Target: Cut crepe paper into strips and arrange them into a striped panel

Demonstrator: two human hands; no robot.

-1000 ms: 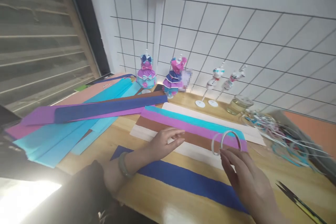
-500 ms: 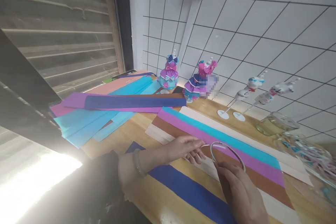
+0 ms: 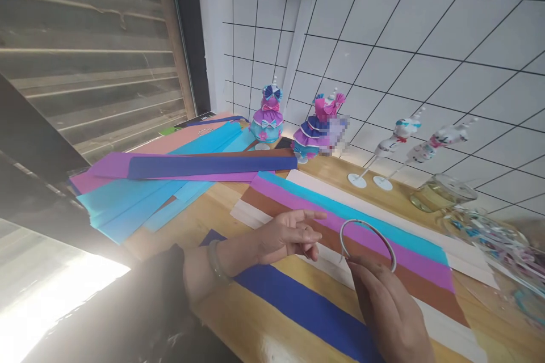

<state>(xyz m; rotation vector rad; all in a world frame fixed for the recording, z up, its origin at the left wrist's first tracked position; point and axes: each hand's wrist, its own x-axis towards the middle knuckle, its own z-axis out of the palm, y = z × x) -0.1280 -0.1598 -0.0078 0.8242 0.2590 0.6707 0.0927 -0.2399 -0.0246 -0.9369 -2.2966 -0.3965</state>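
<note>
My right hand (image 3: 389, 300) pinches the lower edge of a narrow roll of white tape (image 3: 369, 225), a thin ring with a short loose end by the fingertips. To its left, my left hand (image 3: 283, 236) is open, its index finger stretched out and the others partly curled, with nothing visible in it. A bracelet circles that wrist. Under both hands lie crepe-like paper strips side by side: a turquoise strip (image 3: 361, 221), a purple strip (image 3: 426, 269), a brown strip (image 3: 430, 296) and pale strips. Closer to me, a dark blue strip (image 3: 293, 300) crosses the table.
At the back stand small dress forms: two wear ruffled paper dresses (image 3: 267, 119), two are mostly bare (image 3: 387, 147). A glass bowl (image 3: 440, 193) and bagged trims (image 3: 489, 238) lie at right. Overlapping paper sheets (image 3: 140, 198) cover the left, near a slatted window (image 3: 93, 57).
My left hand has parted from the tape's loose end and moved slightly left, its index finger straightening. The right hand still holds the roll. The view has shifted a little.
</note>
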